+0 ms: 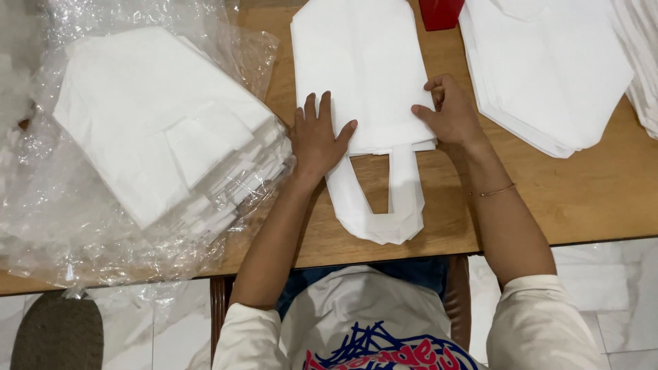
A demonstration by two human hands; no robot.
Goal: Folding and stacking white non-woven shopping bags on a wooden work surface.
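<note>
A flat white bag (367, 68) with a loop handle (384, 209) lies on the wooden table (589, 192) in front of me, handle toward me. My left hand (317, 137) presses flat on its lower left corner, fingers spread. My right hand (449, 111) rests at the bag's right edge, fingers curled and pinching the edge of the bag.
A thick stack of folded white bags (164, 123) sits on crinkled clear plastic wrap (62, 219) at the left. Another pile of white bags (548, 68) lies at the right, more at the far right edge. A red object (440, 12) stands at the top. Tiled floor shows below the table edge.
</note>
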